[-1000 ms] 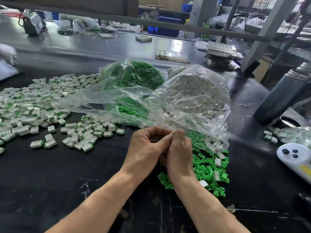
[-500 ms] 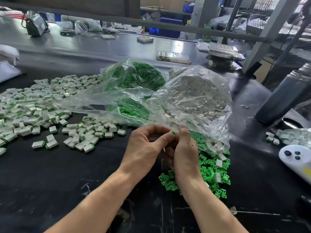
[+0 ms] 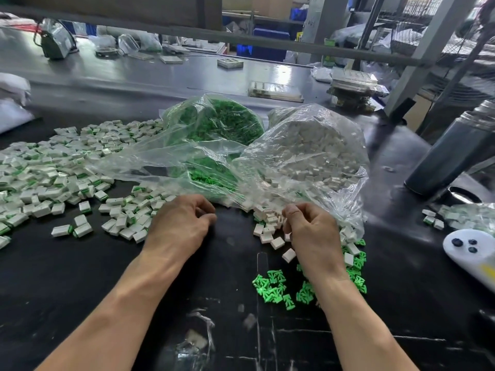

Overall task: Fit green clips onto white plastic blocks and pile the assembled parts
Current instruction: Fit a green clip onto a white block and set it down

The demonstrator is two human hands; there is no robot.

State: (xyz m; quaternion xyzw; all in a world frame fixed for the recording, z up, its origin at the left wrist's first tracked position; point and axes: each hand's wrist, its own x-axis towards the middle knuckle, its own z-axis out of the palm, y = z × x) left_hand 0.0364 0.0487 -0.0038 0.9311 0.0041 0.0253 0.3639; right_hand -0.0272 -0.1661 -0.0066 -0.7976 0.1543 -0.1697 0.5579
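Observation:
A broad pile of assembled parts (image 3: 53, 178), white blocks with green clips, covers the left of the black table (image 3: 80, 290). Behind my hands lie a clear bag of green clips (image 3: 219, 121) and a clear bag of white blocks (image 3: 308, 151). Loose white blocks (image 3: 267, 231) spill from the bag's mouth, with loose green clips (image 3: 273, 287) nearer me. My left hand (image 3: 182, 226) hovers curled at the pile's right edge; what it holds is hidden. My right hand (image 3: 310, 231) has its fingers curled on a white block among the spilled ones.
A dark metal bottle (image 3: 450, 156) stands at the right, a small bag of parts (image 3: 460, 215) below it and a white device with dark buttons (image 3: 471, 250) at the table's right edge. Trays and boxes sit on the far bench.
My hands were pressed together at the centre, working a clip onto a block. They have parted: the left has moved left toward the pile, the right has moved right into the spilled white blocks.

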